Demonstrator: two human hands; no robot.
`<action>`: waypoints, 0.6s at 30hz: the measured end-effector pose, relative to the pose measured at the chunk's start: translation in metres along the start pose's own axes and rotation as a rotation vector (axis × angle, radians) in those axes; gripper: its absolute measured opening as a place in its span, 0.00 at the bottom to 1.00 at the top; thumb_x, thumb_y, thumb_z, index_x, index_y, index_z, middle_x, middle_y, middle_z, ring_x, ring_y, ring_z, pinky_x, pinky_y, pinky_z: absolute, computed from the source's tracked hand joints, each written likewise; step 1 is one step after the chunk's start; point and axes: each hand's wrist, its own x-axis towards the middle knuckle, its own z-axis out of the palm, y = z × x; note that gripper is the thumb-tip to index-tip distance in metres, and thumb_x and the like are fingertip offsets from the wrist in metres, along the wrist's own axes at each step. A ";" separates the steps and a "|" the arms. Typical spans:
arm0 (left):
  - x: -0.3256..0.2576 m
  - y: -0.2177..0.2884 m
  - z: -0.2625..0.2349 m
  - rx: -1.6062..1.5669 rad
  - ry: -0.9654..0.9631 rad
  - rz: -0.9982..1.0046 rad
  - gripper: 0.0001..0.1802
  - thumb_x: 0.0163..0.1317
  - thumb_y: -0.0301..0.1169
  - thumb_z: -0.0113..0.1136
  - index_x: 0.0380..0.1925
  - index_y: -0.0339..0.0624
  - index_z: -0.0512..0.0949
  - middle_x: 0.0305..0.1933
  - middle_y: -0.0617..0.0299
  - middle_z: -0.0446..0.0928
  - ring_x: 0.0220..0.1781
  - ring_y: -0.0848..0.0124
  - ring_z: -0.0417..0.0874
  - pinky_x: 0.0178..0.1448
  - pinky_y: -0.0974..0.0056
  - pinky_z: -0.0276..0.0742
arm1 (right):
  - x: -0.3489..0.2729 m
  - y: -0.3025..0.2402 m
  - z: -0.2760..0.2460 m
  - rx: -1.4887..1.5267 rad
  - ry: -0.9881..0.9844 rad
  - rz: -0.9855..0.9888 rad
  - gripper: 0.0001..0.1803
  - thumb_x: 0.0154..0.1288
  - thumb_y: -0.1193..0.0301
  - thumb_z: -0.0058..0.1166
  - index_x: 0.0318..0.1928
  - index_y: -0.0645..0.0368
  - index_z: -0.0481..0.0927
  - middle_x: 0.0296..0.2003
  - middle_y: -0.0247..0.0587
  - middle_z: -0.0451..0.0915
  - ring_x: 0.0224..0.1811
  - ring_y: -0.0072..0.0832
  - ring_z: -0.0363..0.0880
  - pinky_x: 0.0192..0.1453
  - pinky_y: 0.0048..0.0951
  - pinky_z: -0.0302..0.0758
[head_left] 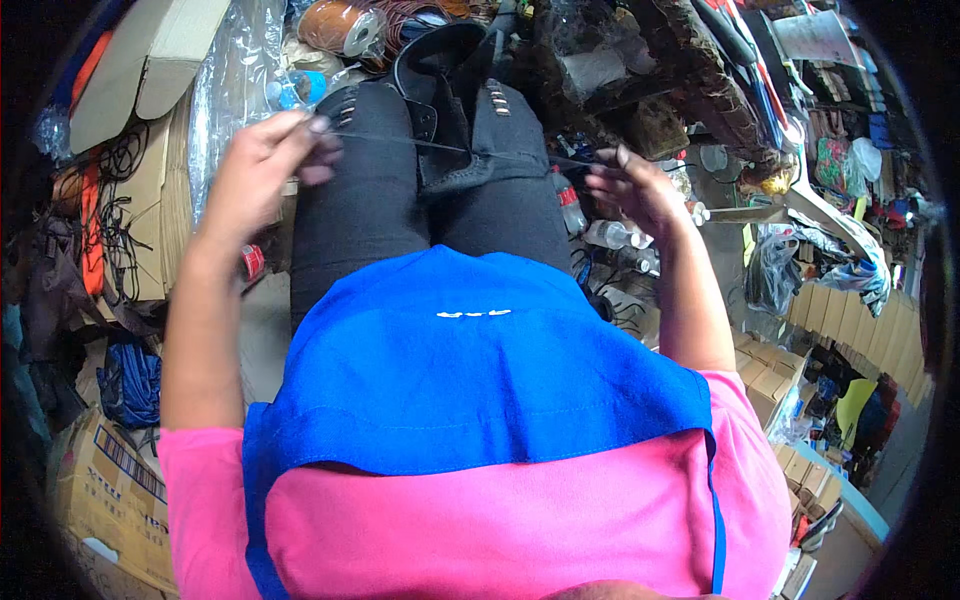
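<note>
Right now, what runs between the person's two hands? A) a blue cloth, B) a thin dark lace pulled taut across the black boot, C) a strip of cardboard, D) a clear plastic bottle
B: a thin dark lace stretches from the left hand to the right hand, crossing the black boot on the lap.

A thin dark thread (450, 149) runs taut across a black boot (450, 90) on the lap.

Room is left only above the lap; bottles (610, 232) and cardboard (150, 200) crowd both flanks, seemingly tightly.
</note>
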 end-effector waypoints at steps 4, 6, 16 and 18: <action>-0.026 -0.013 -0.064 0.039 0.187 0.108 0.20 0.57 0.31 0.61 0.50 0.35 0.77 0.51 0.56 0.79 0.55 0.68 0.77 0.63 0.64 0.67 | -0.013 -0.025 -0.019 -0.654 0.416 -0.118 0.31 0.59 0.65 0.61 0.62 0.60 0.68 0.50 0.43 0.77 0.48 0.26 0.75 0.52 0.27 0.72; -0.009 -0.019 -0.079 0.130 0.270 0.321 0.20 0.58 0.34 0.61 0.49 0.34 0.78 0.50 0.56 0.79 0.53 0.69 0.77 0.60 0.65 0.68 | -0.012 -0.037 0.012 -0.535 0.360 -0.665 0.26 0.58 0.68 0.61 0.57 0.62 0.72 0.41 0.37 0.81 0.35 0.26 0.77 0.42 0.31 0.75; 0.155 -0.009 0.020 0.899 0.046 0.128 0.39 0.48 0.65 0.59 0.35 0.34 0.83 0.39 0.44 0.82 0.44 0.54 0.83 0.50 0.57 0.75 | -0.023 -0.062 0.200 -1.718 -0.153 -0.610 0.27 0.52 0.56 0.63 0.48 0.61 0.78 0.32 0.53 0.82 0.39 0.45 0.82 0.45 0.40 0.76; 0.164 -0.009 0.025 0.990 -0.071 0.126 0.36 0.47 0.61 0.63 0.34 0.33 0.83 0.38 0.45 0.82 0.42 0.54 0.82 0.49 0.55 0.75 | -0.025 -0.063 0.195 -1.594 -0.161 -0.534 0.20 0.50 0.56 0.63 0.33 0.61 0.80 0.30 0.52 0.81 0.37 0.46 0.82 0.43 0.43 0.76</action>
